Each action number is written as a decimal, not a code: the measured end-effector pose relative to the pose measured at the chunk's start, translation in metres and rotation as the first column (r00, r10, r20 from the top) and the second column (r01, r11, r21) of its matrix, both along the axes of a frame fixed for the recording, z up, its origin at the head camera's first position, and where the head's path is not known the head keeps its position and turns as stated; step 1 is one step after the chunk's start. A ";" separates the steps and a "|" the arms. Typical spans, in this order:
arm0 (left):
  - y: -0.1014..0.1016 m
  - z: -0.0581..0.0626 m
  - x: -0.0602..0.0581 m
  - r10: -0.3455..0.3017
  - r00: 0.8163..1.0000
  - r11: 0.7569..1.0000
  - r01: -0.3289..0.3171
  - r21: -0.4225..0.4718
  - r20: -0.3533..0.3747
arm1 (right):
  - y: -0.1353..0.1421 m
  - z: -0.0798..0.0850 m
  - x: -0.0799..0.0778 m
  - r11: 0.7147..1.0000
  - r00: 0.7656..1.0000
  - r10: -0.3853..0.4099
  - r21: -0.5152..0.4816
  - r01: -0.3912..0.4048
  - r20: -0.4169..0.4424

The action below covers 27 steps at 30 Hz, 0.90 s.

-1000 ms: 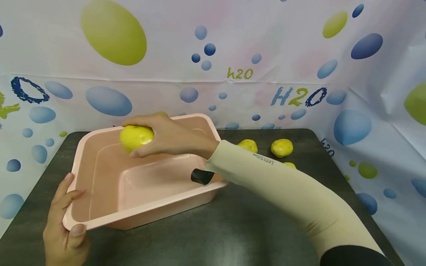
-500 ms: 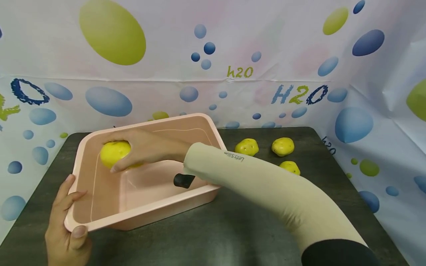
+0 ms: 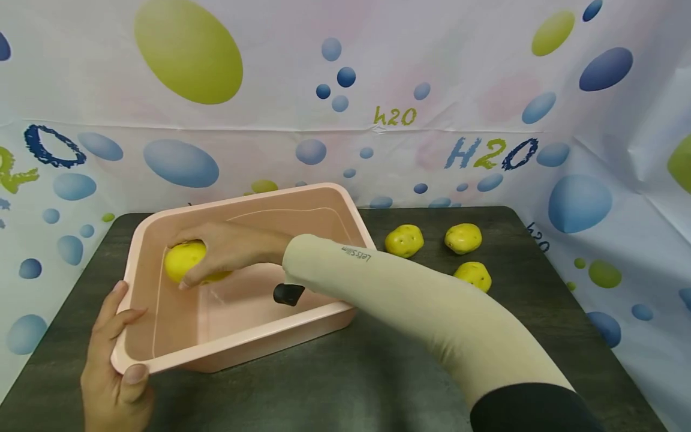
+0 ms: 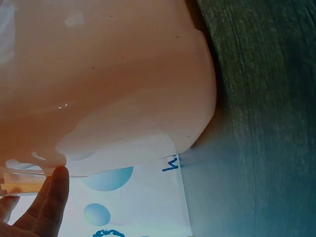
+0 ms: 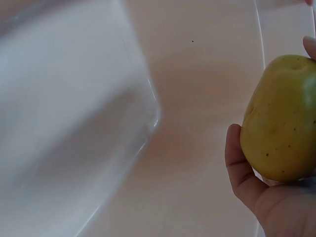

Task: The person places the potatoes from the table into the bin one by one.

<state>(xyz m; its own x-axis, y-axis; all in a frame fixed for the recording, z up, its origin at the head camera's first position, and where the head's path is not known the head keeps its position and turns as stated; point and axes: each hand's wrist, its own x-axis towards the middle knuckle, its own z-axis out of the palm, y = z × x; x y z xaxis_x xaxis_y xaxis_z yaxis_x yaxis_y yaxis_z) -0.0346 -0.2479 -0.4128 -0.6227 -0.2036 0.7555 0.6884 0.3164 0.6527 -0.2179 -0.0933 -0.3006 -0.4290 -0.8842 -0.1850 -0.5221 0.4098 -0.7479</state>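
A pale pink plastic basin fills the left half of the head view. My left hand grips it at its near left corner, fingertips over the rim and thumb against the front edge. In the left wrist view those fingers touch the rim below the smooth outer wall. Inside the basin, toward its far left, my right hand holds a yellow potato. The right wrist view shows this potato cupped between thumb and fingers, above the basin's inner floor.
Three more yellow potatoes lie on the dark table right of the basin: one closest to it, another farther right, a third nearer my right forearm. A bubble-printed sheet hangs behind the table.
My right hand has carried the potato left and down from above the basin's back rim to inside it. The left hand keeps its grip on the corner.
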 end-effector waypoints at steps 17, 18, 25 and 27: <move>0.002 0.004 0.000 -0.031 1.000 1.000 0.031 -0.004 -0.006 | -0.007 -0.011 -0.002 0.997 0.994 0.082 0.007 -0.083 0.071; 0.002 0.004 0.000 -0.030 1.000 1.000 0.030 -0.003 -0.005 | -0.007 -0.011 -0.001 0.995 0.992 0.095 0.007 -0.096 0.081; 0.002 0.004 -0.001 -0.027 1.000 1.000 0.027 0.003 -0.015 | -0.007 -0.011 0.002 0.997 0.985 0.036 0.066 -0.048 0.171; 0.002 0.003 -0.001 -0.025 0.999 1.000 0.025 0.002 -0.020 | -0.006 -0.010 0.002 0.997 0.979 0.010 0.072 -0.025 0.205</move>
<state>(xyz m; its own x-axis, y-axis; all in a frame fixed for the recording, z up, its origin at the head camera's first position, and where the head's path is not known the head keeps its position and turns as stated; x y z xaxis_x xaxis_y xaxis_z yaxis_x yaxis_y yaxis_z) -0.0360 -0.2456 -0.4093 -0.6121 -0.1896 0.7678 0.7093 0.2978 0.6390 -0.2155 -0.0992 -0.3108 -0.3604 -0.8719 -0.3316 -0.3692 0.4598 -0.8076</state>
